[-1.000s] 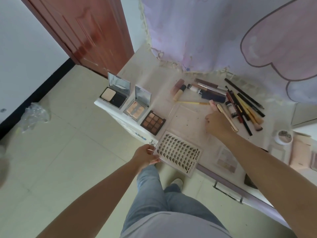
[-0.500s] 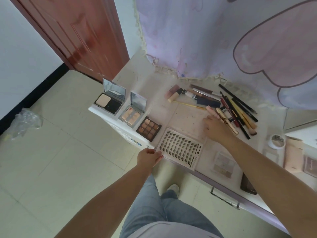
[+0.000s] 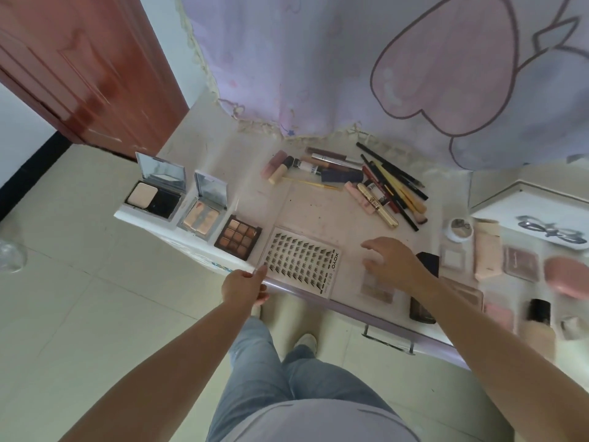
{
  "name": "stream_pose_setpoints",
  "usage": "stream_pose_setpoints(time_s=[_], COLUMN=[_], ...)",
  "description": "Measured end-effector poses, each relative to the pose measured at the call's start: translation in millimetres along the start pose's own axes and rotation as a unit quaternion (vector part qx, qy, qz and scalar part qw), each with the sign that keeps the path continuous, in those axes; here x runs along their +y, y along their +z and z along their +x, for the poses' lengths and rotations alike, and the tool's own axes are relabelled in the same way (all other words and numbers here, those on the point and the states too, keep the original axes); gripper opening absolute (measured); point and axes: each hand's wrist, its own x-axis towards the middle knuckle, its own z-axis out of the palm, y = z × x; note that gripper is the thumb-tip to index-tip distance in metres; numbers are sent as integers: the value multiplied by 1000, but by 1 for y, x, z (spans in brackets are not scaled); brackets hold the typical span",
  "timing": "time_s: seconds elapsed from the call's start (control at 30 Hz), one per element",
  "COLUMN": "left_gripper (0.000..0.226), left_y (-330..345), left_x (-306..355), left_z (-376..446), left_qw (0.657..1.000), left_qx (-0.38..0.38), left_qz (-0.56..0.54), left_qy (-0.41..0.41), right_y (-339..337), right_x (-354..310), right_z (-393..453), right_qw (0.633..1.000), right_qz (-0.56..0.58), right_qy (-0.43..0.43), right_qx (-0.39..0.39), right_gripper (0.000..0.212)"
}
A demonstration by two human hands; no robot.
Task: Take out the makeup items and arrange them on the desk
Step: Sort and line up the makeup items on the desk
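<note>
A clear false-lash tray (image 3: 302, 266) lies flat on the white desk (image 3: 312, 212) by its near edge. My left hand (image 3: 245, 288) pinches the tray's near-left corner. My right hand (image 3: 392, 263) hovers with relaxed, spread fingers over a small pale palette (image 3: 376, 287), holding nothing. Left of the tray sit a brown eyeshadow palette (image 3: 238, 237) and two open mirrored compacts (image 3: 153, 199) (image 3: 200, 215). A pile of pencils, brushes and tubes (image 3: 382, 186) lies farther back, with a gold mascara (image 3: 377, 205) at its front.
More items crowd the desk's right side: a white jar (image 3: 459, 229), a peach tube (image 3: 486, 250), a pink palette (image 3: 521, 263), a pink round case (image 3: 567, 279), a foundation bottle (image 3: 538, 314). A lilac cloth (image 3: 350, 74) hangs behind. A red door (image 3: 79, 74) stands left.
The lash tray moved from overhanging the desk edge to lying farther onto the desk. My right hand left the pencil pile and came nearer, over the small pale palette.
</note>
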Motion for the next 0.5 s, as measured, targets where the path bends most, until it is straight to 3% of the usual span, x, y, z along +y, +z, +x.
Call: stream_pose_setpoints(time_s=[0.1, 0.2, 0.3, 0.4, 0.5], left_gripper=[30, 27, 23, 11, 20], left_y=[2, 12, 28, 42, 48], left_x=[-5, 0, 13, 29, 44], left_z=[-11, -23, -34, -44, -50], left_qw=[988, 954, 916, 874, 850], left_qx=[-10, -40, -92, -139, -191], left_qz=[139, 263, 322, 357, 361], left_qy=[60, 140, 221, 299, 333], right_y=[8, 19, 31, 36, 30], right_x=[10, 20, 27, 30, 20], right_z=[-17, -29, -36, -38, -43], right_qw=[987, 979, 980, 988, 1000], right_qz=[-144, -174, -187, -153, 7], right_qy=[36, 79, 52, 18, 3], right_qx=[-59, -75, -39, -9, 6], right_gripper=[63, 79, 70, 63, 67])
